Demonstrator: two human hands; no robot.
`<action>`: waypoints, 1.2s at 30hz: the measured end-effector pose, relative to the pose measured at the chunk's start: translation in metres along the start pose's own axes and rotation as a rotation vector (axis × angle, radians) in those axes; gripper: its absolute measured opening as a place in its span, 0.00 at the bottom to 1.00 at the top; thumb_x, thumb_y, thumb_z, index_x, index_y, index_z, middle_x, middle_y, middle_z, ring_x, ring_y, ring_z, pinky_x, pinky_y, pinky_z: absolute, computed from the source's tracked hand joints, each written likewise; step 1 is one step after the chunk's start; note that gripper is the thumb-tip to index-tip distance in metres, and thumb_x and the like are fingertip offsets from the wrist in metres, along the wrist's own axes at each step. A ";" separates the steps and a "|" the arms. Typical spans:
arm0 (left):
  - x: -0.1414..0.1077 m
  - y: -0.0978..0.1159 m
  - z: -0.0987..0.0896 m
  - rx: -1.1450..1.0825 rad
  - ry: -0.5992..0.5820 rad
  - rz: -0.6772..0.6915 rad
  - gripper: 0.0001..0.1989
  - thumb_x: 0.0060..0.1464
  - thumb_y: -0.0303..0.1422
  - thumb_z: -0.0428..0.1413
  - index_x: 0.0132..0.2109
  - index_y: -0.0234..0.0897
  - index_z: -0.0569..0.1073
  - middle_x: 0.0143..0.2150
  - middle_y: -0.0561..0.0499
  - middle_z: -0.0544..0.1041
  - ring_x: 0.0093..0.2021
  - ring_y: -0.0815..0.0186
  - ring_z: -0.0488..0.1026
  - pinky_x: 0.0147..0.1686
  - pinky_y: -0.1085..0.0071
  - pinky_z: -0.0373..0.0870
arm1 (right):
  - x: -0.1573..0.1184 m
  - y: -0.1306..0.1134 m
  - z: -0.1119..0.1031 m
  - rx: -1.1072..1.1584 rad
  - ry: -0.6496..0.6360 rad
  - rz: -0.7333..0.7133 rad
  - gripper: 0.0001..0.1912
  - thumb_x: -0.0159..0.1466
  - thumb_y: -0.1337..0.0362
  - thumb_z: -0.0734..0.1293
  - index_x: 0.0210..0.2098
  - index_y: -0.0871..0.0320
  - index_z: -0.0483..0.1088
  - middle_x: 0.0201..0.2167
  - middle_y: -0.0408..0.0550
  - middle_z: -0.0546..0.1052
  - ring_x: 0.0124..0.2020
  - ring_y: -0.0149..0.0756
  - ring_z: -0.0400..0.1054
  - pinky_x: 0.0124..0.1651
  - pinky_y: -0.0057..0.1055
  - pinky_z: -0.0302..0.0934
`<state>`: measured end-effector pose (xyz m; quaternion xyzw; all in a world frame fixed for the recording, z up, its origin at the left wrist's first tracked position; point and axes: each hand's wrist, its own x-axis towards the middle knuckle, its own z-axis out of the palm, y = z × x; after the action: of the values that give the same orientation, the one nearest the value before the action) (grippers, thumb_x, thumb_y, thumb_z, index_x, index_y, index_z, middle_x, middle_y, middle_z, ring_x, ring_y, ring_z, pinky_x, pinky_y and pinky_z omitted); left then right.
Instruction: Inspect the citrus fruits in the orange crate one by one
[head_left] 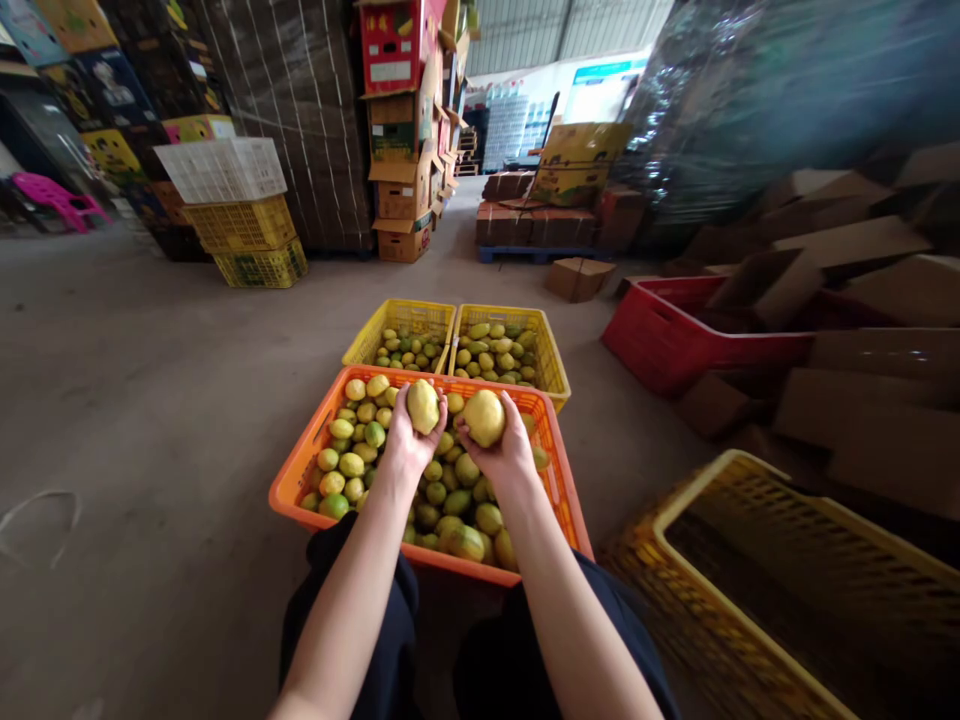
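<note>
My left hand (407,442) is closed around a yellow lemon (423,407), fingers behind and along its side. In my right hand (511,447) sits a second, rounder and slightly larger yellow lemon (484,419). Both are held up side by side, a small gap between them, above an orange crate (291,482). Many lemons, yellow, greenish and a few plain green, fill that crate; my forearms and hands cover part of them. Just beyond stand two yellow crates, a left one (358,343) and a right one (556,366), both holding more lemons.
To the right are a large yellow crate (731,470), a red bin (645,345) and heaped cardboard (885,420). Stacked fruit cartons (397,150) and white and yellow crates (240,215) stand further back. A loaded blue pallet (517,254) and a small carton (579,279) lie ahead.
</note>
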<state>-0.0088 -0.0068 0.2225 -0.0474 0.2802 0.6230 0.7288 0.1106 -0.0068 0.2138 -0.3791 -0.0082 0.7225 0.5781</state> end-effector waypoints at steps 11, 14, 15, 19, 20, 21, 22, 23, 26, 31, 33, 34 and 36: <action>-0.004 0.003 -0.001 -0.017 -0.002 -0.041 0.16 0.62 0.39 0.49 0.43 0.30 0.72 0.31 0.47 0.75 0.27 0.69 0.73 0.22 0.78 0.74 | 0.000 -0.001 0.000 0.034 0.065 -0.078 0.08 0.61 0.57 0.64 0.31 0.54 0.67 0.20 0.40 0.73 0.19 0.32 0.68 0.19 0.27 0.67; -0.002 0.002 -0.002 -0.019 0.036 -0.009 0.13 0.63 0.36 0.48 0.43 0.33 0.73 0.32 0.47 0.76 0.29 0.67 0.75 0.24 0.75 0.75 | 0.000 0.000 0.002 0.018 0.063 -0.035 0.09 0.65 0.60 0.59 0.31 0.55 0.67 0.19 0.41 0.73 0.19 0.33 0.68 0.19 0.27 0.67; -0.002 0.001 -0.002 -0.020 0.034 -0.015 0.13 0.63 0.34 0.46 0.43 0.33 0.73 0.33 0.47 0.77 0.31 0.66 0.76 0.27 0.73 0.76 | 0.000 0.001 0.002 0.008 0.045 -0.006 0.11 0.66 0.61 0.57 0.32 0.55 0.68 0.19 0.43 0.73 0.19 0.34 0.69 0.20 0.27 0.67; 0.003 0.001 -0.006 -0.033 0.016 -0.038 0.15 0.64 0.29 0.42 0.43 0.36 0.73 0.35 0.48 0.77 0.35 0.65 0.77 0.36 0.64 0.78 | 0.000 0.003 0.002 -0.004 -0.014 0.041 0.13 0.67 0.60 0.56 0.34 0.57 0.69 0.20 0.45 0.75 0.21 0.34 0.70 0.21 0.28 0.69; 0.004 0.001 -0.007 -0.034 0.021 -0.028 0.13 0.64 0.30 0.43 0.42 0.36 0.73 0.34 0.49 0.77 0.33 0.65 0.76 0.35 0.64 0.78 | -0.001 0.003 0.002 0.004 -0.018 0.031 0.11 0.66 0.59 0.58 0.34 0.56 0.68 0.21 0.44 0.75 0.21 0.34 0.70 0.22 0.28 0.69; 0.005 0.001 -0.007 -0.032 0.029 -0.011 0.12 0.63 0.32 0.45 0.40 0.37 0.73 0.32 0.50 0.76 0.32 0.66 0.76 0.34 0.65 0.78 | -0.001 0.003 0.002 0.013 -0.019 0.008 0.09 0.65 0.58 0.61 0.33 0.56 0.68 0.21 0.43 0.75 0.21 0.33 0.70 0.23 0.28 0.70; 0.006 0.001 -0.007 -0.030 0.043 0.015 0.10 0.62 0.34 0.48 0.38 0.37 0.72 0.31 0.51 0.75 0.30 0.66 0.75 0.32 0.67 0.78 | -0.001 0.003 0.002 0.018 -0.021 -0.022 0.07 0.63 0.59 0.64 0.32 0.55 0.67 0.21 0.41 0.74 0.21 0.32 0.70 0.23 0.27 0.70; 0.006 0.001 -0.007 -0.034 0.058 0.046 0.08 0.61 0.35 0.51 0.37 0.37 0.71 0.30 0.52 0.74 0.29 0.67 0.75 0.31 0.69 0.77 | -0.002 0.003 0.002 0.019 -0.022 -0.051 0.06 0.61 0.60 0.67 0.31 0.55 0.67 0.20 0.39 0.74 0.21 0.31 0.70 0.24 0.27 0.70; 0.003 0.003 -0.005 -0.093 0.081 0.111 0.06 0.58 0.34 0.55 0.36 0.35 0.70 0.31 0.52 0.74 0.29 0.70 0.74 0.29 0.75 0.76 | -0.004 0.001 0.002 -0.002 -0.039 -0.062 0.08 0.58 0.60 0.69 0.30 0.56 0.67 0.20 0.41 0.74 0.21 0.32 0.69 0.24 0.27 0.70; -0.003 0.006 -0.006 -0.096 0.036 -0.024 0.16 0.63 0.38 0.43 0.40 0.33 0.71 0.31 0.46 0.73 0.24 0.69 0.71 0.19 0.76 0.71 | -0.005 0.000 0.000 -0.077 -0.070 0.050 0.16 0.65 0.54 0.59 0.31 0.59 0.69 0.20 0.49 0.75 0.20 0.35 0.70 0.19 0.28 0.67; -0.002 0.005 -0.005 -0.022 0.027 -0.024 0.16 0.63 0.35 0.42 0.39 0.34 0.72 0.30 0.46 0.73 0.23 0.69 0.69 0.18 0.75 0.70 | -0.004 0.001 0.000 -0.097 -0.082 0.064 0.14 0.65 0.56 0.60 0.31 0.59 0.69 0.20 0.47 0.75 0.20 0.34 0.69 0.19 0.27 0.66; -0.001 0.004 -0.005 0.007 0.034 -0.011 0.15 0.63 0.34 0.42 0.39 0.35 0.72 0.30 0.47 0.73 0.23 0.69 0.69 0.18 0.75 0.69 | -0.004 0.001 0.001 -0.093 -0.081 0.061 0.12 0.64 0.57 0.62 0.31 0.59 0.68 0.19 0.46 0.74 0.20 0.34 0.69 0.19 0.28 0.66; 0.001 0.002 -0.005 0.031 0.055 0.013 0.13 0.62 0.31 0.43 0.40 0.37 0.73 0.29 0.48 0.73 0.23 0.68 0.70 0.18 0.74 0.69 | -0.004 0.002 0.001 -0.070 -0.073 0.042 0.08 0.60 0.59 0.66 0.31 0.58 0.68 0.19 0.42 0.73 0.19 0.33 0.68 0.21 0.28 0.67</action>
<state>-0.0123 -0.0076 0.2186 -0.0514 0.3100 0.6218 0.7174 0.1089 -0.0107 0.2159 -0.3724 -0.0468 0.7470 0.5487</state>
